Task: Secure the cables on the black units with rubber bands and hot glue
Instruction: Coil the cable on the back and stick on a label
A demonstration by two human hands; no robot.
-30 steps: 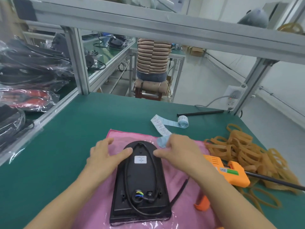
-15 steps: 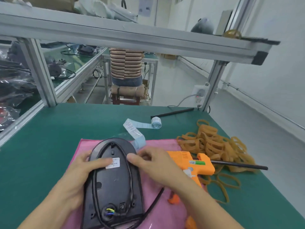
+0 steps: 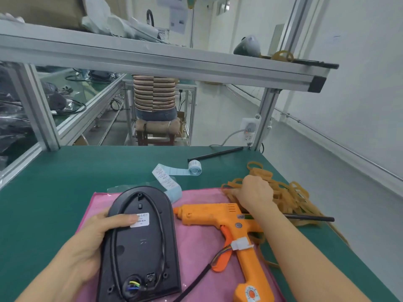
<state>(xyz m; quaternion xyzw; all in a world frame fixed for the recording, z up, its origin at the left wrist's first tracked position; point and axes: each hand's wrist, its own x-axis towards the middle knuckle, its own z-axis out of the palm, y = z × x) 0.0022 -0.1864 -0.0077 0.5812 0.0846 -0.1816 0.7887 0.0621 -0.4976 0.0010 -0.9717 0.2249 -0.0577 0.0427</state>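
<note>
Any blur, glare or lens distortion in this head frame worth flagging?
Head view: wide-angle bending bows the shelf beam; lighting is even and soft, with no hard shadows; the label under the left hand's thumb is too soft to read; the right hand looks sharp.

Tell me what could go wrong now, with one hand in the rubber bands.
The right hand reaches into a tangled rubber band pile, so several may lift together. Its forearm crosses the orange hot glue gun and could knock it. The left hand alone steadies the black unit; its looped cable could spring out.
</note>
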